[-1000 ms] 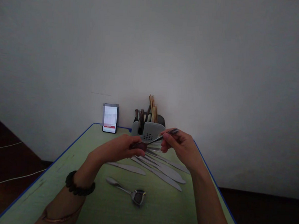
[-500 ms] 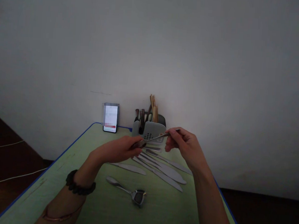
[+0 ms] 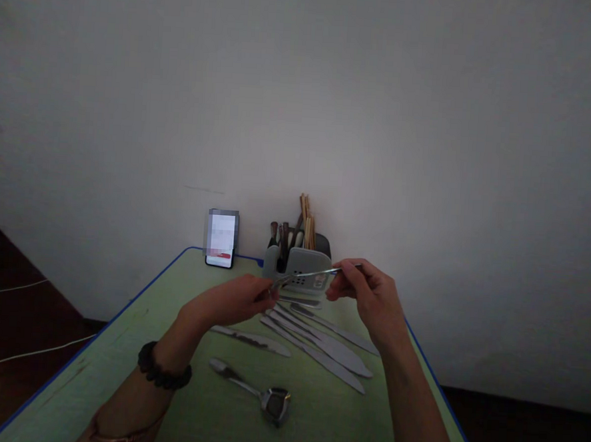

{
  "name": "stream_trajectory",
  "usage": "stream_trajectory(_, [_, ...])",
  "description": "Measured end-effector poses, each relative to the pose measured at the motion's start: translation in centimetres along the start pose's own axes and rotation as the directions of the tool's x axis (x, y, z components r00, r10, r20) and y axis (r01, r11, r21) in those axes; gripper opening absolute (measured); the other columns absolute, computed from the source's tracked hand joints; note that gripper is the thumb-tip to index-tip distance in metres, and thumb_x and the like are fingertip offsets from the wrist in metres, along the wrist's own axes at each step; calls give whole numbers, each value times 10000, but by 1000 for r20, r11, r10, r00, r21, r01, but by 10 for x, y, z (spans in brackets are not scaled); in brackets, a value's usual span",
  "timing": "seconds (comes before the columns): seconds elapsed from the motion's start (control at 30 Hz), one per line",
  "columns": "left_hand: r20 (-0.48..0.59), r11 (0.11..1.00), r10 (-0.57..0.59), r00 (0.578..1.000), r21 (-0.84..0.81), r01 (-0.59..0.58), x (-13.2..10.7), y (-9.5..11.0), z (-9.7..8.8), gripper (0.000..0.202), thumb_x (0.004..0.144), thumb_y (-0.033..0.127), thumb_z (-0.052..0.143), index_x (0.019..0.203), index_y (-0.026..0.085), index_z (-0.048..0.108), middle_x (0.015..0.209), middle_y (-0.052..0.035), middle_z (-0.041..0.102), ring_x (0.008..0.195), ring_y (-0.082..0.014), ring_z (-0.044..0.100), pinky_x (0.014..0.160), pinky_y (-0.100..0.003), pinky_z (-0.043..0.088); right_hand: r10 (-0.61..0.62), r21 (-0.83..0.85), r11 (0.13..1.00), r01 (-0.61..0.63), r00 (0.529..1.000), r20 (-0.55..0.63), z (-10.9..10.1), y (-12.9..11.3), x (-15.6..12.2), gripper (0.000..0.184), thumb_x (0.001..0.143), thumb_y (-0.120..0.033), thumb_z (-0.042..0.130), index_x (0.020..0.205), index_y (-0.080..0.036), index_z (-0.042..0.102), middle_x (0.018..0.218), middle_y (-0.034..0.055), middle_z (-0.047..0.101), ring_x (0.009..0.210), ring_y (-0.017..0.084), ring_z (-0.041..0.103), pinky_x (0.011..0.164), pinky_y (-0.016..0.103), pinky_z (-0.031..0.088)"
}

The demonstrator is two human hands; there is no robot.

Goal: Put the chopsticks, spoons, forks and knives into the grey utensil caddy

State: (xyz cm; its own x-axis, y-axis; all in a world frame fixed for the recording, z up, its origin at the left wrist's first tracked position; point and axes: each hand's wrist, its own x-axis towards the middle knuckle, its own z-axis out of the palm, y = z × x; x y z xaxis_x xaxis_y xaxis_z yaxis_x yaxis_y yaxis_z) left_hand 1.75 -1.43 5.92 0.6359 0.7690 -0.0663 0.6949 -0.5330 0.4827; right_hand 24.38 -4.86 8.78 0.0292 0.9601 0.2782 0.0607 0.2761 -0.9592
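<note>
My right hand point(image 3: 366, 291) pinches the handle end of a metal fork point(image 3: 317, 273), held level above the table. At its other end, the fingers of my left hand point(image 3: 238, 297) close on the fork's head, and the tines are partly hidden there. Below both hands, several table knives point(image 3: 325, 349) lie fanned out, some overlapping. A single knife point(image 3: 263, 342) rests apart from them, under my left wrist. Nearer to me lies a metal spoon point(image 3: 275, 403) with a squared bowl, its handle pointing left.
Behind the fork, a grey cutlery holder point(image 3: 308, 258) stands by the wall, with wooden chopsticks point(image 3: 309, 232) and dark-handled utensils point(image 3: 283, 237) upright in it. A lit phone point(image 3: 221, 240) leans at the back left of the green table point(image 3: 180, 307), which has a blue edge.
The fork has turned slightly, so its head shows more beside my left fingers. Both hands keep hold of it. The whole view has shifted a little, with the table lower in frame.
</note>
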Motion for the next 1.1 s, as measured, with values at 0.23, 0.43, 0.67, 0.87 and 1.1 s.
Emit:
stream_trajectory(0.23, [-189, 990, -83, 979, 101, 103, 13, -21, 6, 212, 894, 281, 385, 833, 175, 558, 813, -50, 636, 719, -173, 566, 625, -265, 381, -166, -118, 983, 144, 962, -215, 12, 3, 11, 296, 817, -453, 564, 857, -162, 609, 638, 11, 644, 558, 144, 635, 601, 299, 557])
stream_trajectory(0.43, [-346, 969, -230, 910, 0, 245, 19, -28, 13, 275, 888, 314, 430, 1110, 157, 468, 1118, -109, 586, 878, -200, 612, 720, -293, 455, -271, -427, 873, 234, 962, -27, 33, 3, 59, 276, 869, -403, 497, 874, -150, 608, 709, 45, 688, 609, 145, 652, 627, 264, 517])
stream_trajectory(0.67, [-350, 958, -260, 900, 22, 285, 22, -29, 21, 561, 878, 304, 453, 1374, 140, 248, 1315, -166, 449, 917, -228, 626, 786, -352, 484, -9, -845, 407, 346, 927, 376, 74, 4, 109, 277, 905, -267, 447, 841, -113, 669, 826, 100, 722, 748, 156, 655, 721, 240, 451])
stream_trajectory(0.87, [-319, 959, -260, 911, 24, 282, 22, -30, 21, 601, 878, 291, 458, 1405, 126, 223, 1333, -177, 431, 916, -233, 635, 856, -367, 467, 120, -878, 328, 349, 906, 405, 99, 12, 130, 251, 847, -188, 479, 835, -98, 713, 830, 131, 725, 801, 198, 659, 728, 251, 460])
stream_trajectory(1.1, [-298, 967, -239, 924, 10, 253, 23, -34, 22, 635, 881, 303, 438, 1426, 106, 177, 1364, -201, 414, 939, -256, 627, 861, -400, 463, 165, -898, 248, 364, 897, 410, 104, 21, 142, 270, 836, -161, 467, 936, -104, 711, 955, 155, 710, 898, 223, 651, 793, 279, 461])
